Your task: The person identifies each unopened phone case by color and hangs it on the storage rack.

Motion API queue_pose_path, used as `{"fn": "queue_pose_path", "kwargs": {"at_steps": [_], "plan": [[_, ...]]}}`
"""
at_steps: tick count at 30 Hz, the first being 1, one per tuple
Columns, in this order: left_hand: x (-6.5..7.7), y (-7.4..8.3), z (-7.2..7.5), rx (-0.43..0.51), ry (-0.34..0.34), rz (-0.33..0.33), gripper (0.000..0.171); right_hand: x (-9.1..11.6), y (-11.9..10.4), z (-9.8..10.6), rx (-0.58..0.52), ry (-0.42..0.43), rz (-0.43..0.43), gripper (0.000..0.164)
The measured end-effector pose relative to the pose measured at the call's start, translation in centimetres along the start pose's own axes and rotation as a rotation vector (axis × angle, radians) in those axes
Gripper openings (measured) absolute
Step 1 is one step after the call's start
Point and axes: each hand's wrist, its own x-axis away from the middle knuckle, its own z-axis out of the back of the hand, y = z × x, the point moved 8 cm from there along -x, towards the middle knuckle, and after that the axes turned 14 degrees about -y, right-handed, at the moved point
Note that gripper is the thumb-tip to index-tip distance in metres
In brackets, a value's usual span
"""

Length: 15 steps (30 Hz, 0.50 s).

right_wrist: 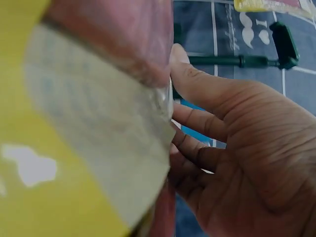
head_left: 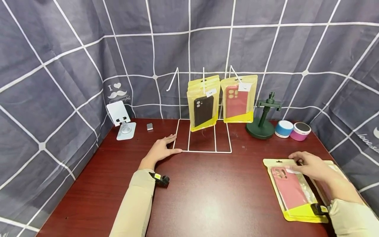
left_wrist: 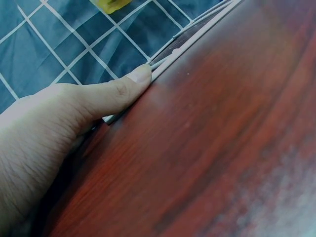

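My left hand [head_left: 160, 149] rests at the front left corner of a white wire display rack [head_left: 207, 152], its fingers fairly straight. In the left wrist view the thumb [left_wrist: 121, 91] lies against the rack's front wire. At the right, my right hand [head_left: 316, 169] pinches the edge of a packaged phone case [head_left: 288, 191], pinkish red in a clear and yellow pouch. The right wrist view has this pouch [right_wrist: 98, 98] filling its left side, between thumb and fingers. Another pouch [head_left: 333, 165] lies partly hidden behind that hand.
From the rack hang pouches with a black phone case [head_left: 203, 112] and a red phone case [head_left: 237, 102]. Right of it stand a green stand [head_left: 260, 128], a blue speaker [head_left: 284, 129] and a pink one [head_left: 300, 131]. A white phone stand [head_left: 121, 118] and small grey block [head_left: 149, 126] sit left.
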Motion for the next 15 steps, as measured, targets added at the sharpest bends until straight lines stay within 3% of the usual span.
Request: {"fn": "queue_pose_path", "kwargs": {"at_steps": [9, 15], "plan": [[0.0, 0.2, 0.1, -0.002, 0.007, -0.006, 0.096, -0.3, -1.5, -0.7, -0.040, -0.002, 0.054, 0.010], [0.0, 0.0, 0.1, -0.009, 0.003, -0.001, 0.096, 0.0, -1.7, -0.5, -0.031, 0.057, 0.131, 0.011]]}}
